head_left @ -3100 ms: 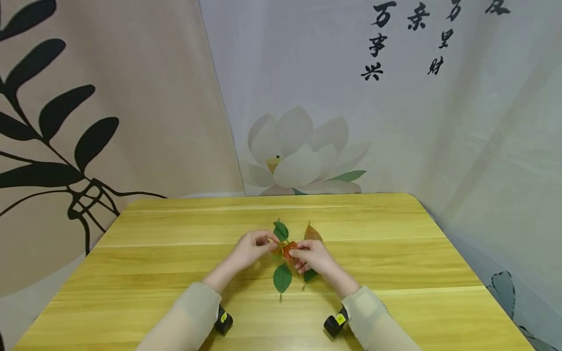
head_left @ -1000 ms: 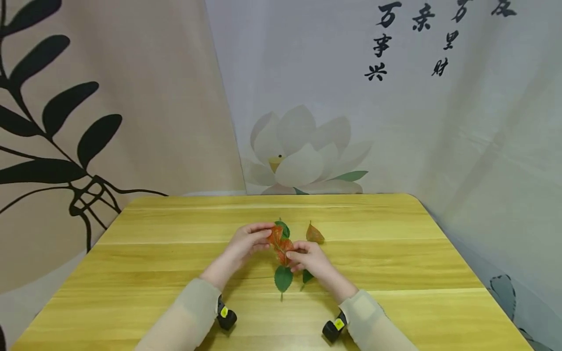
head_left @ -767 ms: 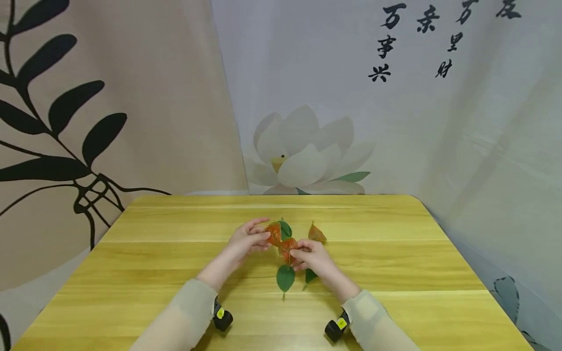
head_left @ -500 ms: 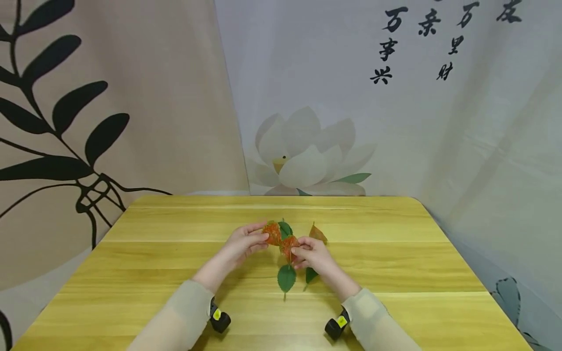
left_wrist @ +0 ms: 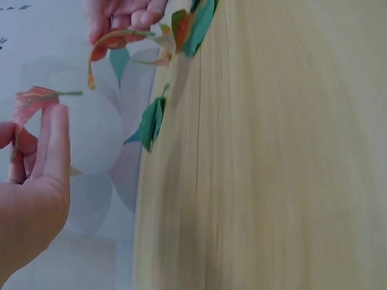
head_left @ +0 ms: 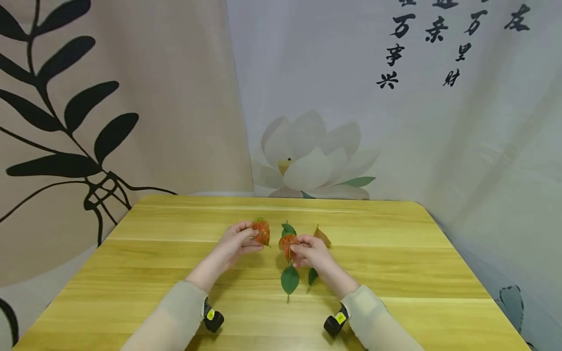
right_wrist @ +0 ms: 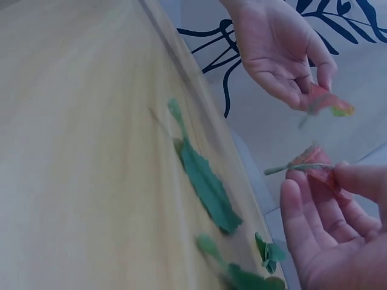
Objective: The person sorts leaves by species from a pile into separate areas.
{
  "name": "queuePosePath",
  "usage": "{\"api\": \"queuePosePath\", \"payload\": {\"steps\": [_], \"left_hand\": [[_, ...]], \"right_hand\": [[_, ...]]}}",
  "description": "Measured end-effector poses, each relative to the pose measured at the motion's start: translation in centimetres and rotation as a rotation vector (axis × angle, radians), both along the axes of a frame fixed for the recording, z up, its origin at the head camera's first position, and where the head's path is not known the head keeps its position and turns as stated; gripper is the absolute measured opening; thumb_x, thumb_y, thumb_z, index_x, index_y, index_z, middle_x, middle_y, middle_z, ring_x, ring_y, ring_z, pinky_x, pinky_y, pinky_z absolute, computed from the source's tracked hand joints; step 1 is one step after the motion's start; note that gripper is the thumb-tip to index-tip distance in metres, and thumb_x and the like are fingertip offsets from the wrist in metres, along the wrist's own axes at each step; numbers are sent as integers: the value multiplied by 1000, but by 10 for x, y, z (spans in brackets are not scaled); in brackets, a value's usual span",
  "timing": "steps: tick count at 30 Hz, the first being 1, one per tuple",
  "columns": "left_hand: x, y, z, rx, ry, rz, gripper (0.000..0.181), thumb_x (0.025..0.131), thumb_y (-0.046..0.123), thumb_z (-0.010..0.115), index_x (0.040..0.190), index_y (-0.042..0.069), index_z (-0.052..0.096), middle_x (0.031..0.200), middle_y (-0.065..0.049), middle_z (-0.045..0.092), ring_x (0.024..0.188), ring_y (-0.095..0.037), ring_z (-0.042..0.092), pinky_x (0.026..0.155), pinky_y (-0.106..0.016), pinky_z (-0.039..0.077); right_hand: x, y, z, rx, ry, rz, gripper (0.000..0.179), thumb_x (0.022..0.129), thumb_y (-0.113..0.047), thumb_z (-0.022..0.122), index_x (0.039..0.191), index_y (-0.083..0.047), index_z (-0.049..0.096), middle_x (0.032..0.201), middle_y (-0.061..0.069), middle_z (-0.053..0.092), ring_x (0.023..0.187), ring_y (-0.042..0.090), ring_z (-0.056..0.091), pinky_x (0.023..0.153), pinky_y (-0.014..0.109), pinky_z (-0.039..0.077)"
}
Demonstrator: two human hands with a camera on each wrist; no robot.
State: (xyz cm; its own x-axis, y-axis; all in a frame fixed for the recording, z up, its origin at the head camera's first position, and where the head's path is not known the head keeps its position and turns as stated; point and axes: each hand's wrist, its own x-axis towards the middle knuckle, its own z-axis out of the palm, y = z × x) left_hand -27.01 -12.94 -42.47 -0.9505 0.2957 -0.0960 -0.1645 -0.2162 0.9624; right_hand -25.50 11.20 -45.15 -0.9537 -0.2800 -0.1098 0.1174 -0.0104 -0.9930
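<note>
The left hand [head_left: 237,243] pinches one red leaf [head_left: 262,231], the right hand [head_left: 315,252] a second red leaf [head_left: 286,243], apart. Pick-up looks done for both, while green leaves [head_left: 290,279] and an orange leaf [head_left: 322,236] lie unheld around the right hand

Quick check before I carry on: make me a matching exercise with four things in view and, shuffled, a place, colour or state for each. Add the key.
1. Left hand
2. Right hand
3. Brown leaf
4. Table

A. pinches the red leaf that overlaps a green leaf in the head view
B. yellow with wood grain
C. pinches the leftmost leaf in the head view
D. lies just beyond the right hand

Pairs: 1-C, 2-A, 3-D, 4-B
</note>
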Motion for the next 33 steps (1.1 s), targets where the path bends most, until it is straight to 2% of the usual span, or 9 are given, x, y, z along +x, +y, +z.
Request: {"api": "queuePosePath", "payload": {"steps": [4,10,16,19,22,27,33], "left_hand": [[1,-17,1,-59,14,25,3,98,4,50,99,3,47,93,-6,54,70,-17,65,77,-36,56],[-1,-45,-1,-189,37,42,20,97,8,55,114,-1,51,98,-6,58,73,-16,63,67,-26,54],[-7,-82,0,-294,56,50,30,97,12,58,120,-6,51,100,-9,61,78,-17,64,73,-31,55],[-10,-101,3,-351,42,81,31,96,16,61,118,-5,53,97,-8,62,78,-16,62,78,-35,54],[-14,-116,6,-384,36,105,35,95,20,63,119,-5,53,94,-5,63,77,-15,61,79,-37,53],[-19,-135,10,-397,33,144,44,95,25,64,124,-6,52,91,-1,64,79,-13,61,77,-33,53],[-22,-155,12,-444,12,199,59,96,29,63,138,-7,43,95,3,62,80,-11,60,80,-33,52]], "right_hand": [[-3,-9,4,4,27,33,24,94,-8,61,112,7,55,88,7,63,71,18,64,69,37,57],[-8,-29,11,-1,41,116,28,95,-11,60,116,6,53,97,9,61,75,19,65,73,42,57],[-18,-57,10,-6,-4,148,35,94,-10,62,122,8,51,100,11,62,73,18,65,70,38,57],[-24,-70,8,-10,-32,149,30,94,-11,62,117,6,54,96,10,63,74,18,66,70,37,57],[-29,-80,3,-60,-78,135,25,95,-11,62,113,5,54,94,9,63,74,19,67,71,37,57],[-35,-100,-6,-173,-155,102,36,95,-9,61,124,6,46,97,9,58,73,19,67,72,36,57],[-35,-129,-13,-207,-198,93,45,94,-6,62,131,8,41,95,11,59,70,20,66,70,36,57]]}}
